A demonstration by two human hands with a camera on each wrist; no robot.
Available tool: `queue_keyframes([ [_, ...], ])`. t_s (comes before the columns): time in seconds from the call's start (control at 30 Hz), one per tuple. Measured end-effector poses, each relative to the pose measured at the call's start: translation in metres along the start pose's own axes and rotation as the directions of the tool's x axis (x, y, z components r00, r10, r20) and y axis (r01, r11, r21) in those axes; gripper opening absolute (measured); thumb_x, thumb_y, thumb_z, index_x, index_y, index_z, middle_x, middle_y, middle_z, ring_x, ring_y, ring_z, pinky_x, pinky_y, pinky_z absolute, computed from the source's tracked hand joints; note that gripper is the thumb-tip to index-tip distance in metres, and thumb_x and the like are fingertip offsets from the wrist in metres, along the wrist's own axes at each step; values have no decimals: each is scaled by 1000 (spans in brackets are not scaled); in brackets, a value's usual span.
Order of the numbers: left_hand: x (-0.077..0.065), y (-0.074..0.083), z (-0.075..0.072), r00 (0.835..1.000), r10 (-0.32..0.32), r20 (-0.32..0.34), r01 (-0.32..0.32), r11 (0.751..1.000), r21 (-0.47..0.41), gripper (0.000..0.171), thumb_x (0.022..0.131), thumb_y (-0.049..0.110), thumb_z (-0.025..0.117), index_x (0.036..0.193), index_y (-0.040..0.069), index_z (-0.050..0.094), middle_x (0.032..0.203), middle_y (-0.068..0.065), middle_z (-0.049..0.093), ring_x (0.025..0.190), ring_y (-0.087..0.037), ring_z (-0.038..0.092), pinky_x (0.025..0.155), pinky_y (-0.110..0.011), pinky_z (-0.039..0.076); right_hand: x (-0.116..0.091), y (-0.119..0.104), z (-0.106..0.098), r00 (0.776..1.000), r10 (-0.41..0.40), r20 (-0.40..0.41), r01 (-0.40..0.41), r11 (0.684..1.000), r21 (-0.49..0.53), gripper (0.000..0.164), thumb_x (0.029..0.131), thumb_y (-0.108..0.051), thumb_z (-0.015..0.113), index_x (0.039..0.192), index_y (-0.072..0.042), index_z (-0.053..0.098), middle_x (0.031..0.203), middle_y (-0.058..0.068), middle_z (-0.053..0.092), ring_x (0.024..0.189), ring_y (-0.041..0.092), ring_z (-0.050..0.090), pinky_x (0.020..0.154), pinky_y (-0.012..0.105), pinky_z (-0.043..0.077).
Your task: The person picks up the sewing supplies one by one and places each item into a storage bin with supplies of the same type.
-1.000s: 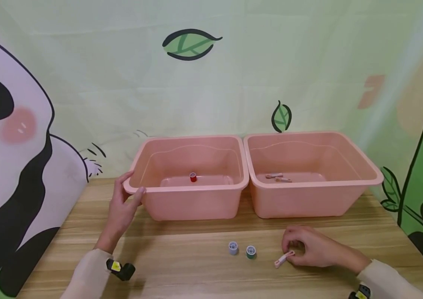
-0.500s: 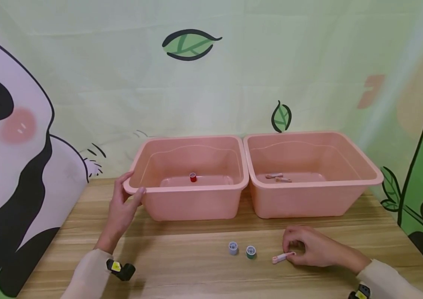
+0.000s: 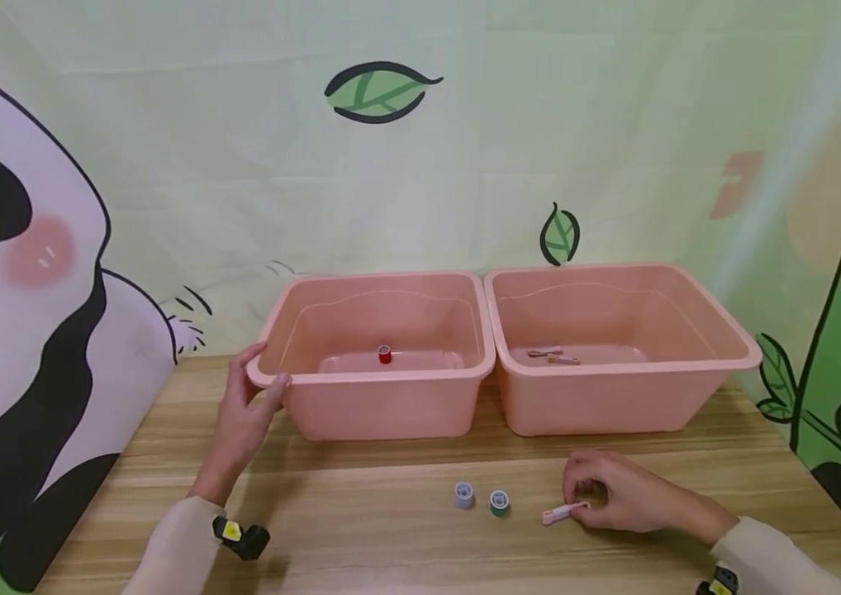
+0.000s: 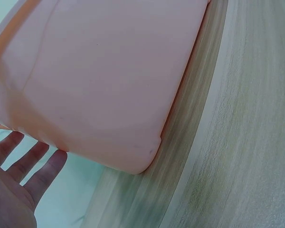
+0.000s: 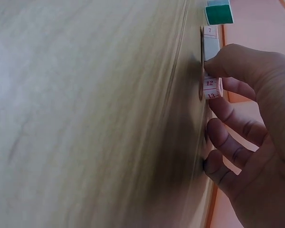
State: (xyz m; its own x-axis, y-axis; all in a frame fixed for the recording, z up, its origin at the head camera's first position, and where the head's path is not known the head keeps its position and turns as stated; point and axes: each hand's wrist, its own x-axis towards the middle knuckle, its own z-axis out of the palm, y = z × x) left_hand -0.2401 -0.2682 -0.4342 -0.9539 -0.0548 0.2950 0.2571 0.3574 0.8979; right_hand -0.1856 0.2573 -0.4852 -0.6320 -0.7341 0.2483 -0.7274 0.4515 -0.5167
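My left hand (image 3: pixel 240 417) holds the front left corner of the left pink tub (image 3: pixel 383 406), thumb at the front and fingers along the side. The left wrist view has those fingers against the tub's outer wall (image 4: pixel 99 85). On the table, my right hand (image 3: pixel 624 494) pinches a folded tape measure (image 3: pixel 558 514) between thumb and fingers. The right wrist view shows red numbers on this white tape (image 5: pixel 211 86). Left of it stand a small green-and-white spool (image 3: pixel 498 502) and a small pale grey spool (image 3: pixel 463 495), both upright.
A red spool (image 3: pixel 385 354) stands inside the left tub. The right pink tub (image 3: pixel 621 398) stands against it and holds two small folded strips (image 3: pixel 563 359), their kind unclear. Behind the wooden table (image 3: pixel 361 529) hangs a printed cloth (image 3: pixel 420 190).
The folded tape measure has turned from a slant to nearly level under my right hand, which has barely moved. My left hand stays at the tub's corner.
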Motion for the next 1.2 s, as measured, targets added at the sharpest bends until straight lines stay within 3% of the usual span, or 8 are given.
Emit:
queue_keyframes([
  [0.47, 0, 1, 0, 1000, 3, 7, -2, 1000, -11, 67, 104, 35, 62, 159, 32, 25, 158, -11, 39, 126, -29, 49, 86, -29, 59, 6, -14, -25, 1000, 21, 14, -21, 1000, -3, 20, 84, -11, 79, 88, -27, 68, 90, -14, 59, 76, 10, 57, 64, 25, 50],
  [0.77, 1, -1, 0, 1000, 3, -2, -3, 1000, -18, 66, 104, 34, 62, 159, 31, 27, 155, -14, 43, 124, -28, 50, 86, -32, 60, 13, -24, -44, 999, -6, -36, 3, 998, -59, 33, 82, -7, 81, 87, -35, 63, 89, -16, 58, 71, 7, 54, 60, 24, 48],
  [1.0, 0, 0, 1, 1000, 1, 0, -1, 1000, -25, 67, 103, 35, 62, 159, 31, 26, 158, -12, 40, 125, -28, 49, 87, -32, 60, 20, -34, -70, 999, -3, -41, -1, 994, -109, 26, 84, -8, 80, 88, -30, 66, 86, -17, 57, 75, 3, 52, 62, 23, 48],
  [1.2, 1, -2, 0, 1000, 11, 5, -11, 1000, -16, 67, 104, 34, 62, 160, 31, 26, 155, -13, 42, 123, -27, 50, 88, -36, 60, 26, -46, -95, 999, 33, -36, -38, 988, -150, 25, 88, -13, 80, 90, -34, 66, 87, -17, 56, 76, 5, 53, 61, 23, 49],
])
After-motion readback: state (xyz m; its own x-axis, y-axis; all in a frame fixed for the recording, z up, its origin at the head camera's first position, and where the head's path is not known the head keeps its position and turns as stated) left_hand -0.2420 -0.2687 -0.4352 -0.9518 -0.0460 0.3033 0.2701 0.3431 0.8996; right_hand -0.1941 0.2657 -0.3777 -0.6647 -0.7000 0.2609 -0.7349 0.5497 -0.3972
